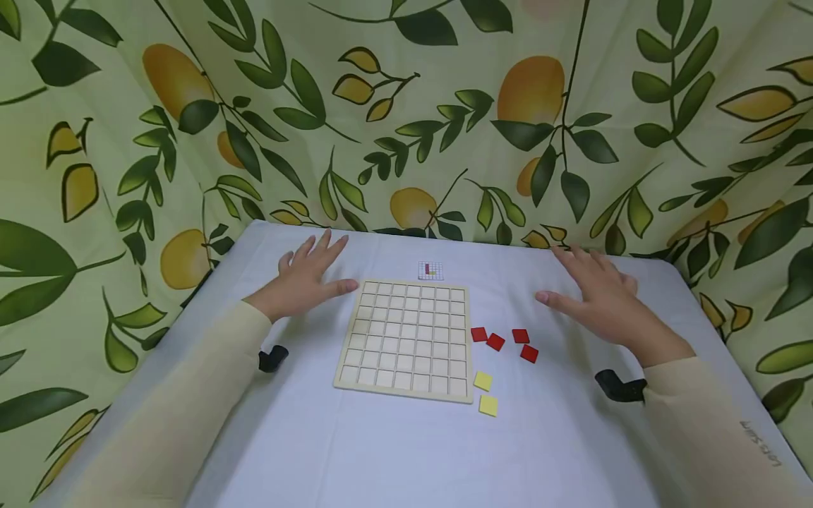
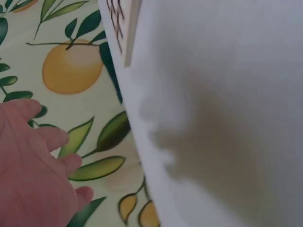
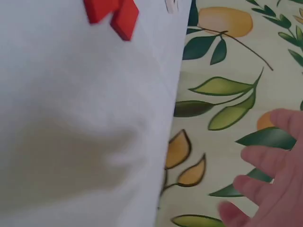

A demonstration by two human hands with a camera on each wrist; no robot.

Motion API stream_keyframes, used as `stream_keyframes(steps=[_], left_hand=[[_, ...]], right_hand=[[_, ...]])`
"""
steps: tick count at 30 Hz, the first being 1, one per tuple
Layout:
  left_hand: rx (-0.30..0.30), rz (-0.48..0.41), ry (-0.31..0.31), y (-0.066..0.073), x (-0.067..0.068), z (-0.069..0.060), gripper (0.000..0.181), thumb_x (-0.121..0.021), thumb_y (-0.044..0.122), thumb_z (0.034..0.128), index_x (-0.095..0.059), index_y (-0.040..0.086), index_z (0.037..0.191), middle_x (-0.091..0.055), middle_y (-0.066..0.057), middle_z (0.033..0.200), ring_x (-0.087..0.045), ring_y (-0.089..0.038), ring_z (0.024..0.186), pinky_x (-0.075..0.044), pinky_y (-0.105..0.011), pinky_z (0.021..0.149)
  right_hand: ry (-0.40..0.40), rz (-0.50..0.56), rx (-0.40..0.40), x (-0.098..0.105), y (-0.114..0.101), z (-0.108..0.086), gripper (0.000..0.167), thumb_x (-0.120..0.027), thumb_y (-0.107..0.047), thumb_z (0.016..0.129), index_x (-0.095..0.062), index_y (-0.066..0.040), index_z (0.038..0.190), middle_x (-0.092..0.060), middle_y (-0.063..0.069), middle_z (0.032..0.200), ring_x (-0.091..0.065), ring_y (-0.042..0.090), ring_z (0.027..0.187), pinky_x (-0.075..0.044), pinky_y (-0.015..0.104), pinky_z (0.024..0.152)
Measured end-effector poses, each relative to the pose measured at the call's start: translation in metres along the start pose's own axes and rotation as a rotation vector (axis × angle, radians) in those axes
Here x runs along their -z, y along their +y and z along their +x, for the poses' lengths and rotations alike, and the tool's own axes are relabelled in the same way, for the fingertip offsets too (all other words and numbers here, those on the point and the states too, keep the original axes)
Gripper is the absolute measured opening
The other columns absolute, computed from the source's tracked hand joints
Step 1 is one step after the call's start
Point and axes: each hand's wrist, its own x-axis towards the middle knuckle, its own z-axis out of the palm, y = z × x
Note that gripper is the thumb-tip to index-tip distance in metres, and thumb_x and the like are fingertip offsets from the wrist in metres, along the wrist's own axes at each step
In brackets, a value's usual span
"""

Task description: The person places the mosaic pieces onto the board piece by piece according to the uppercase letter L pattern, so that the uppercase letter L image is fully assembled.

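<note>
Leaf-and-fruit curtain (image 1: 381, 42) behind a table (image 1: 406, 451) draped in white. Near the table's middle, lying flat, a pale gridded board (image 1: 404, 346); probably light wood, stiff, hard to damage, best taken by opposite side rims. Roughly square, so no clear long axis; sides running toward the curtain, near and far edges sloping slightly down to the right in the head view. Beside the right rim, two yellow tiles (image 1: 488, 406) and, farther up, four red tiles (image 1: 495, 342): presumably very light, rigid, perhaps smooth enough to skid, best pinched by opposite edges. Square too, without a long axis, some of the red turned cornerwise. Just past the far rim, a small printed card (image 1: 430, 271), likely thin. Farther out, left hand (image 1: 301, 279) raised near the board's far left corner, fingers spread, thumb toward the board, holding nothing. Right hand (image 1: 603, 298) raised to the right of the red tiles, fingers extended, thumb well apart from them, likewise holding nothing.
</note>
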Motion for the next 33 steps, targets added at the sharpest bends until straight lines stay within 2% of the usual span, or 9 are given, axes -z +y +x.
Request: stream_keyframes(steps=[4, 7, 9, 11, 13, 15, 19, 26, 33], left_hand=[[-0.019, -0.196, -0.037, -0.011, -0.029, -0.002, 0.096, -0.060, 0.065, 0.1062, -0.010, 0.025, 0.178, 0.001, -0.007, 0.182, 0.004, -0.041, 0.165, 0.004, -0.074, 0.122], [-0.019, -0.363, -0.066, -0.016, -0.048, -0.005, 0.090, -0.064, 0.054, 0.1086, -0.012, 0.029, 0.178, -0.004, -0.004, 0.182, 0.000, -0.036, 0.166, 0.000, -0.069, 0.125], [-0.011, -0.432, -0.085, -0.019, -0.058, -0.007, 0.089, -0.067, 0.050, 0.1078, -0.014, 0.032, 0.177, -0.009, 0.000, 0.182, -0.004, -0.032, 0.166, -0.005, -0.065, 0.127], [-0.017, -0.464, -0.091, -0.022, -0.066, -0.008, 0.091, -0.073, 0.048, 0.1043, -0.020, 0.031, 0.177, -0.015, 0.002, 0.181, -0.007, -0.029, 0.166, -0.009, -0.062, 0.128], [-0.025, -0.427, -0.092, -0.024, -0.071, -0.008, 0.096, -0.080, 0.051, 0.0981, -0.027, 0.029, 0.175, -0.020, 0.004, 0.180, -0.010, -0.028, 0.165, -0.011, -0.062, 0.128], [-0.065, -0.347, -0.092, -0.024, -0.075, -0.008, 0.101, -0.085, 0.054, 0.0921, -0.034, 0.023, 0.173, -0.023, 0.004, 0.179, -0.010, -0.028, 0.165, -0.010, -0.061, 0.128], [-0.100, -0.233, -0.100, -0.024, -0.076, -0.007, 0.102, -0.089, 0.057, 0.0871, -0.042, 0.018, 0.170, -0.024, 0.006, 0.178, -0.010, -0.027, 0.166, -0.008, -0.060, 0.127], [-0.109, -0.220, -0.116, -0.021, -0.073, -0.007, 0.101, -0.090, 0.052, 0.0876, -0.043, 0.017, 0.170, -0.022, 0.006, 0.179, -0.008, -0.026, 0.166, -0.006, -0.058, 0.127], [-0.108, -0.217, -0.130, -0.021, -0.074, -0.007, 0.101, -0.089, 0.051, 0.0887, -0.041, 0.017, 0.170, -0.021, 0.004, 0.180, -0.007, -0.027, 0.166, -0.005, -0.059, 0.127]], right_hand=[[-0.025, 0.212, 0.010, -0.027, 0.004, -0.002, 0.101, -0.072, -0.052, 0.103, -0.016, -0.009, 0.176, -0.015, 0.029, 0.176, -0.012, 0.057, 0.158, -0.020, 0.085, 0.113], [-0.014, 0.369, 0.007, -0.044, 0.008, -0.004, 0.097, -0.076, -0.043, 0.104, -0.020, -0.009, 0.175, -0.029, 0.028, 0.172, -0.028, 0.055, 0.153, -0.034, 0.079, 0.112], [-0.003, 0.456, -0.001, -0.056, 0.010, -0.007, 0.091, -0.076, -0.037, 0.104, -0.025, -0.009, 0.173, -0.039, 0.028, 0.166, -0.038, 0.053, 0.147, -0.040, 0.077, 0.108], [-0.004, 0.516, -0.009, -0.067, 0.012, -0.008, 0.084, -0.077, -0.035, 0.104, -0.033, -0.010, 0.171, -0.049, 0.025, 0.157, -0.047, 0.049, 0.140, -0.045, 0.073, 0.106], [-0.011, 0.546, -0.031, -0.079, 0.013, -0.010, 0.077, -0.079, -0.035, 0.102, -0.043, -0.011, 0.166, -0.056, 0.020, 0.152, -0.052, 0.043, 0.136, -0.047, 0.067, 0.106], [-0.013, 0.543, -0.032, -0.089, 0.015, -0.010, 0.069, -0.082, -0.034, 0.100, -0.055, -0.010, 0.158, -0.059, 0.016, 0.147, -0.053, 0.039, 0.135, -0.047, 0.063, 0.109], [-0.008, 0.501, -0.015, -0.101, 0.015, -0.009, 0.050, -0.086, -0.028, 0.097, -0.071, -0.010, 0.141, -0.061, 0.012, 0.140, -0.051, 0.037, 0.136, -0.042, 0.061, 0.114], [0.018, 0.416, -0.005, -0.100, 0.012, -0.009, 0.028, -0.086, -0.016, 0.097, -0.081, -0.012, 0.124, -0.063, 0.007, 0.122, -0.054, 0.032, 0.121, -0.049, 0.054, 0.102], [0.031, 0.445, -0.064, -0.102, 0.008, -0.010, 0.023, -0.083, -0.012, 0.098, -0.075, -0.009, 0.120, -0.063, 0.011, 0.124, -0.054, 0.036, 0.121, -0.049, 0.055, 0.105]])
